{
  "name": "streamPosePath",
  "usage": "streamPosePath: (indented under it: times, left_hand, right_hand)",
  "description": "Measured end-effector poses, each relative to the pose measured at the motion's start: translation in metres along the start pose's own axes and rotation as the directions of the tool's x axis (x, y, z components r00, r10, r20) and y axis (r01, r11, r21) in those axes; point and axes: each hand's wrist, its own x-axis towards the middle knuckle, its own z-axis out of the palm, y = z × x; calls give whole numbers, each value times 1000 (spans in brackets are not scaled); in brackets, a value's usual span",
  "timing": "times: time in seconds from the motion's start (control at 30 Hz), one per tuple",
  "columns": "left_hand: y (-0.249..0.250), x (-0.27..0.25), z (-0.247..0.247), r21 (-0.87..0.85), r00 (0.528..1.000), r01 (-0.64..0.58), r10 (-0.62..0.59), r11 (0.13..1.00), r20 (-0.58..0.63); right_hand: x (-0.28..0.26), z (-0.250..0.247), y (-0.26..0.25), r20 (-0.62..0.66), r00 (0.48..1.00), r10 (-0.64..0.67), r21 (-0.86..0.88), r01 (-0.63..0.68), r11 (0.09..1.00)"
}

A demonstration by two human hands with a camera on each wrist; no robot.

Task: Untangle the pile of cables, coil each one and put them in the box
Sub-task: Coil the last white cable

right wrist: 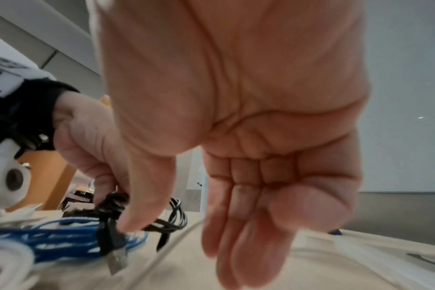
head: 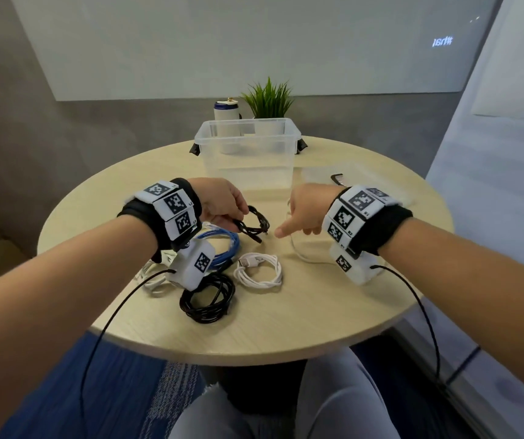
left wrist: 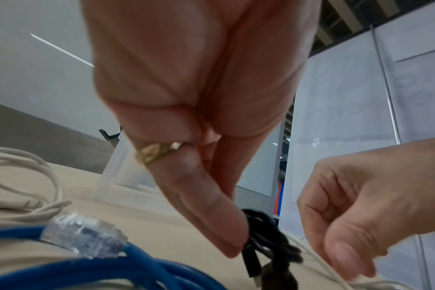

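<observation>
Lying nearest the table [head: 286, 327] edge, a black coil [head: 207, 299] and a white coil [head: 259, 269] sit finished, with a blue coil [head: 222, 248] just behind, apparently parked until boxing. Beyond them the left hand [head: 222, 204] pinches a small black cable [head: 254, 224] between thumb and fingers, likely so its loops cannot spring apart. Beside it, the right hand [head: 305, 213] hangs loosely curled and holds nothing, above a loose white cable [head: 302, 255] not yet coiled. Farthest, the clear box [head: 248, 153] stands open and seemingly empty, within reach.
</observation>
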Motion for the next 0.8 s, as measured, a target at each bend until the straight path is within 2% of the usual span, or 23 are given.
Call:
streamPosePath:
  times: [0.1, 0.17, 0.27, 0.37, 0.43, 0.47, 0.53, 0.6, 0.7, 0.8]
  left_hand:
    - [2, -5, 4, 29, 999, 42, -43, 999, 32]
    - [3, -9, 5, 76, 997, 65, -69, 995, 45]
    - [6, -14, 5, 190, 996, 40, -54, 981, 67]
    - [14, -16, 2, 322, 999, -31, 20, 946, 37]
    - [21, -16, -1, 380, 988, -112, 144, 918, -56]
    - [25, -15, -2, 366, 965, -175, 232, 914, -119]
    - [36, -15, -1, 307, 874, -344, 423, 887, -242]
    - [46, -18, 1, 296, 787, -465, 543, 834, -293]
    - [51, -22, 0, 328, 736, -513, 603, 794, -308]
    - [50, -23, -11, 222, 684, -545, 582, 809, -440]
  right_hand:
    - [0, 8, 1, 51, 999, -5, -79, 9, 997]
    - [0, 7, 3, -2, 1000, 14, -95, -14, 995]
    - [2, -7, 9, -84, 993, 85, -31, -87, 996]
    - [1, -26, 18, -152, 984, 97, 94, -83, 992]
    - [-7, -38, 20, -268, 961, 64, 228, -1, 974]
    - [-11, -43, 21, -332, 942, 36, 267, 57, 962]
    - [-20, -50, 16, -414, 910, -6, 308, 146, 940]
    - [-25, -54, 10, -446, 893, -54, 316, 213, 924]
    - [-29, -58, 5, -470, 878, -91, 290, 251, 923]
    - [-26, -54, 15, -442, 895, -59, 296, 207, 932]
